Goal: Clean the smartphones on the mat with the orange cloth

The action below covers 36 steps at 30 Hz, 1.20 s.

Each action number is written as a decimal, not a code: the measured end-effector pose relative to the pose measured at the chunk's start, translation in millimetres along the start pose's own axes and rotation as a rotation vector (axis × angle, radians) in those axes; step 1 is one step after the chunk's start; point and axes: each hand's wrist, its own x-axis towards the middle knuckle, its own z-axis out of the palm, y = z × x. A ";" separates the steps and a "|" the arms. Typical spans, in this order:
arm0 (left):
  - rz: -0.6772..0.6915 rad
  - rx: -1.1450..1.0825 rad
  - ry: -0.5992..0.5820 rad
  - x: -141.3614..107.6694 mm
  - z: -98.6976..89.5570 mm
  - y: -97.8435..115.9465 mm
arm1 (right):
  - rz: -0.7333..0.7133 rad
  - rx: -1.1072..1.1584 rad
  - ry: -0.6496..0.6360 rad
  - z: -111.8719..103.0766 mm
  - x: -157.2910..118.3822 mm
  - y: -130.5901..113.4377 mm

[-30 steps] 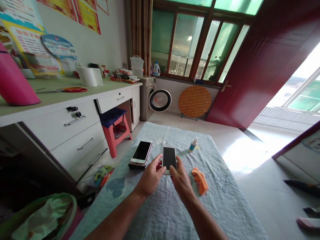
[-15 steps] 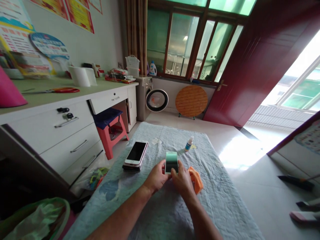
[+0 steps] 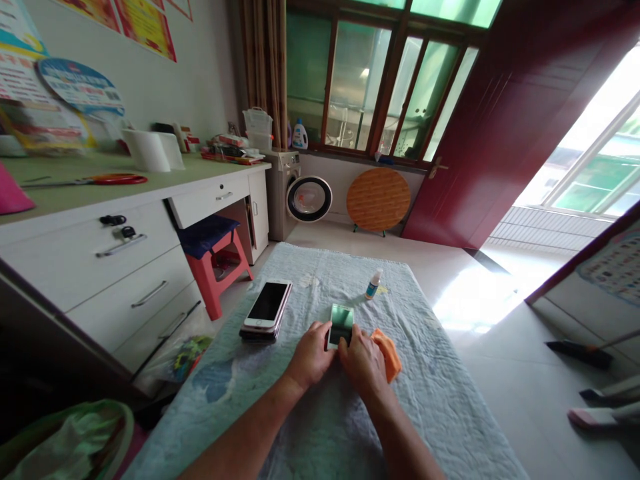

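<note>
A white-framed smartphone is held between my two hands, its dark screen facing up and reflecting green light. My left hand grips its left edge. On the opposite edge is my right hand, its thumb by the lower part of the screen. An orange cloth lies just right of my right hand, partly hidden by it. Beyond the phone stands a small spray bottle with a blue label. To the left rests a stack of phones, a white one on top.
A pale blue quilted cloth covers the table. Left of it are a red stool, a white desk with drawers and a bin. A washing machine with its door open stands behind, near a folded round table.
The view has shifted slightly, so most things sit a little further left. Both hands keep hold of the smartphone, and the right fingers have moved slightly along its edge.
</note>
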 end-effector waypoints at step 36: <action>-0.003 -0.764 -0.124 -16.2 -0.5 22.8 | -0.149 1.366 -0.317 -33.1 7.0 28.5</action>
